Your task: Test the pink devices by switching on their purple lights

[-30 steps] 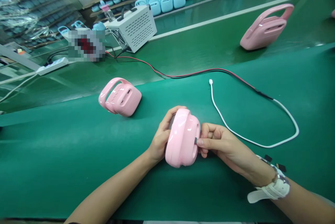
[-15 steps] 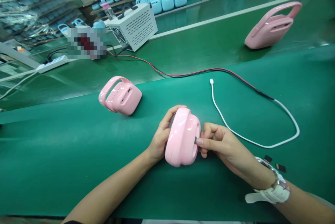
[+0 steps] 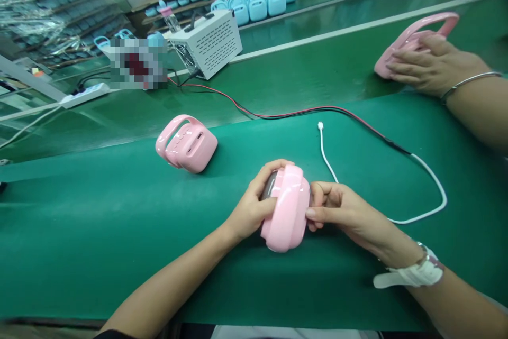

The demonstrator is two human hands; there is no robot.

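Observation:
A pink portable speaker (image 3: pixel 288 212) with a thick handle is tilted up off the green mat, held between my hands. My left hand (image 3: pixel 260 204) is closed around its left side, the thumb laid against the body. Part of a dark front face shows beside those fingers. On the opposite side, the thumb and fingers of my right hand (image 3: pixel 327 209) are pinched together at the speaker's slotted edge. Whatever is in that pinch is hidden from view. Another pink speaker (image 3: pixel 196 146), with buttons and slots on top, stands farther left on the mat.
A white cable (image 3: pixel 438 185) with red and black leads curves across the right side. Another person's hand (image 3: pixel 436 64) rests on a pink speaker (image 3: pixel 383 66) at upper right. Behind are a grey vented box (image 3: pixel 216 43) and blue speakers (image 3: pixel 257 3).
The held speaker has turned and shifted slightly right, and the dark piece at my right thumb is out of sight. A co-worker's hand has come onto the far pink speaker.

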